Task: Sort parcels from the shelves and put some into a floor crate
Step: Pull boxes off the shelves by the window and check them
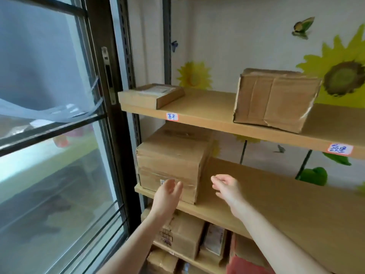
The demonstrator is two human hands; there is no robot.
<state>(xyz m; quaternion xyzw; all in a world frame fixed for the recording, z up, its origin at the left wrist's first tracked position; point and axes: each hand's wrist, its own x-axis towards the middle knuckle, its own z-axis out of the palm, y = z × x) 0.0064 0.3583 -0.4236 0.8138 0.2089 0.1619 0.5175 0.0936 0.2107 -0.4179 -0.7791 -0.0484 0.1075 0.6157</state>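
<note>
Facing a dark-framed window (49, 115) at far left and wooden shelving against a sunflower-painted wall (227, 36). Showing a thin flat parcel (150, 95) lying at the upper shelf's (207, 107) left end, and a large cardboard box (171, 159) sitting below on the middle shelf (276, 204). Holding the left hand (167, 196) out before that box's front face, fingers spread, gripping nothing. Holding the right hand (227, 186) just right of the box, fingers loosely spread, empty. Showing a crumpled taped box (276, 97) farther right on the upper shelf.
</note>
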